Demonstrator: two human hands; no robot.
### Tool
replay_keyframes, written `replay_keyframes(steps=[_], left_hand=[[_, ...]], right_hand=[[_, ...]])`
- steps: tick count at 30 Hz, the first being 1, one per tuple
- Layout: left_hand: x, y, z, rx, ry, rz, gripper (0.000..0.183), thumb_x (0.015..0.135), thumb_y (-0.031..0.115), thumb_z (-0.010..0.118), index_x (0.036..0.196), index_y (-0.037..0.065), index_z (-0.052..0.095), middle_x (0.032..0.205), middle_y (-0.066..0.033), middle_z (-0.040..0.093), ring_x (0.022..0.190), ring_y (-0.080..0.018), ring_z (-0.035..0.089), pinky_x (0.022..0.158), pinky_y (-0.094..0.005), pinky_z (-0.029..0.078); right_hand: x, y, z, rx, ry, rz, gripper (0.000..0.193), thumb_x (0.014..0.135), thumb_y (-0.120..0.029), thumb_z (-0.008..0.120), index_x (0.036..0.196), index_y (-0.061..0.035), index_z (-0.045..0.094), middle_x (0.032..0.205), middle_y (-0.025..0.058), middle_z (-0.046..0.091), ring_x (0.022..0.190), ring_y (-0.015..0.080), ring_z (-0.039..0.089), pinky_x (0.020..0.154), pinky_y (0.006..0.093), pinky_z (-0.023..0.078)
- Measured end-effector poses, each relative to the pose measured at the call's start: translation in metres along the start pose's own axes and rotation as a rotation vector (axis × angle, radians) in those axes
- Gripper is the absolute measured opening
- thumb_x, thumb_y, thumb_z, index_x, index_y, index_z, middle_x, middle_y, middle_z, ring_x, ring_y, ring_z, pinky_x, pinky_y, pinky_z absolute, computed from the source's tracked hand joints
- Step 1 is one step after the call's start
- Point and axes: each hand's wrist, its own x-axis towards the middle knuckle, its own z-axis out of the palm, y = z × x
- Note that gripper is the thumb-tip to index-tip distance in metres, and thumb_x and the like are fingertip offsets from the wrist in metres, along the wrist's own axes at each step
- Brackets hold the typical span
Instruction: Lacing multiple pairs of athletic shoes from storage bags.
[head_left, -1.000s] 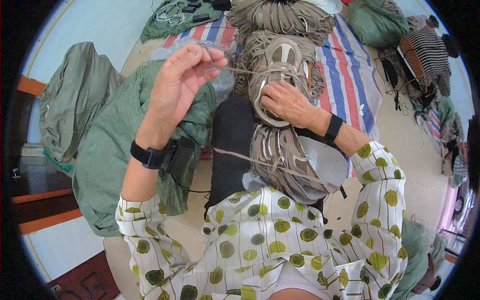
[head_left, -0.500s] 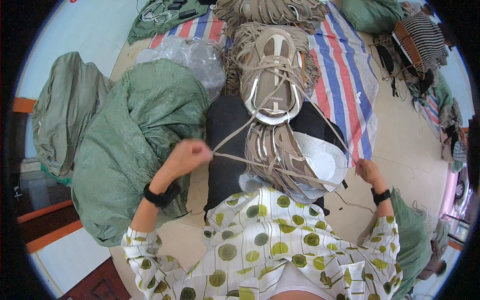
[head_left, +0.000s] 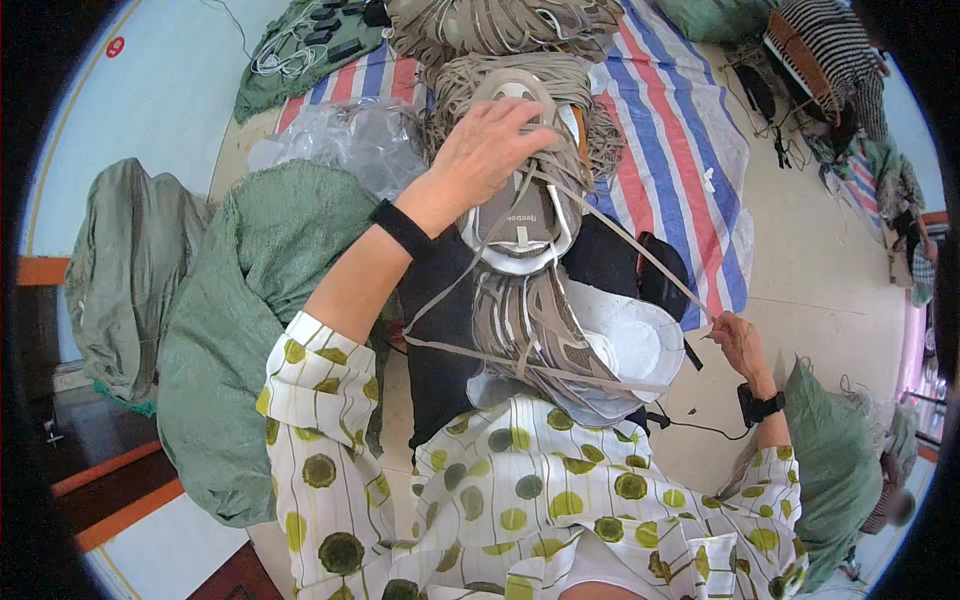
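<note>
A brown-and-white shoe upper [head_left: 519,214] lies toe away from me, with a beige shoelace [head_left: 640,250] threaded across it. My left hand [head_left: 490,150] is over its toe end, fingers bent down on the lacing; the fingertips' exact hold is partly hidden. At the right, my right hand [head_left: 738,345] pinches one end of the lace, which runs taut to the eyelets. The other strand droops left of the shoe and turns back across a second shoe upper [head_left: 530,330]. That one lies on its side nearer me, its white inside facing right.
Bundles of beige laces [head_left: 520,75] are piled behind the shoe. A large green sack [head_left: 260,340] bulges on the left, beside clear plastic bags [head_left: 345,145]. Striped sheeting [head_left: 690,180] covers the floor at the right. Another green sack [head_left: 835,470] stands near my right elbow.
My left hand has let go of the left lace strand and moved up and right onto the shoe's toe. That strand now hangs slack. My right hand keeps pinching its lace end.
</note>
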Motion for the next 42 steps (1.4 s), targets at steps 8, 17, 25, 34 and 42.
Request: replay_keyframes(steps=[8,17,25,34,42], left_hand=[[-0.007,0.008,-0.008,-0.661,-0.13,-0.715,0.021,0.07,0.003,0.057,0.089,0.008,0.053,0.094,-0.0075,0.057,0.092,-0.0238,0.055,0.075,-0.0343,0.044],[0.01,0.014,-0.013,0.035,0.017,0.192,0.017,0.074,0.007,0.052,0.09,0.008,0.056,0.109,-0.0107,0.053,0.106,-0.0259,0.049,0.09,-0.0359,0.039],[-0.034,-0.022,-0.027,0.43,-0.233,-0.371,0.019,0.07,0.007,0.055,0.089,0.008,0.056,0.1,-0.0096,0.053,0.101,-0.0248,0.05,0.083,-0.0397,0.038],[-0.053,0.006,-0.028,-0.02,-0.048,-0.562,0.018,0.071,0.008,0.057,0.089,0.009,0.057,0.102,-0.0104,0.055,0.093,-0.03,0.053,0.078,-0.0413,0.042],[-0.022,0.013,-0.005,0.038,0.034,-0.417,0.017,0.069,0.012,0.063,0.084,0.009,0.056,0.087,-0.0048,0.057,0.087,-0.0249,0.052,0.074,-0.0376,0.04]], right_hand=[[0.011,0.01,0.017,0.059,0.045,-0.005,0.008,0.077,-0.009,0.055,0.078,-0.0014,0.055,0.069,0.0149,0.06,0.067,0.0318,0.059,0.06,0.0371,0.045],[0.012,0.01,0.03,0.027,0.047,-0.046,0.009,0.075,-0.008,0.056,0.08,-0.0015,0.053,0.069,0.0163,0.057,0.066,0.0342,0.057,0.059,0.0381,0.044],[0.0,0.014,0.038,0.142,0.073,0.053,0.01,0.076,-0.011,0.057,0.079,-0.002,0.054,0.067,0.0166,0.056,0.065,0.0334,0.057,0.059,0.0374,0.044],[0.001,0.015,0.04,0.074,0.147,-0.082,0.012,0.076,-0.012,0.058,0.079,-0.0011,0.053,0.068,0.0171,0.057,0.064,0.0299,0.057,0.059,0.0358,0.044],[-0.01,0.016,0.038,0.138,0.121,0.038,0.012,0.076,-0.01,0.058,0.081,-0.0008,0.054,0.072,0.0176,0.058,0.066,0.0326,0.057,0.06,0.0364,0.044]])
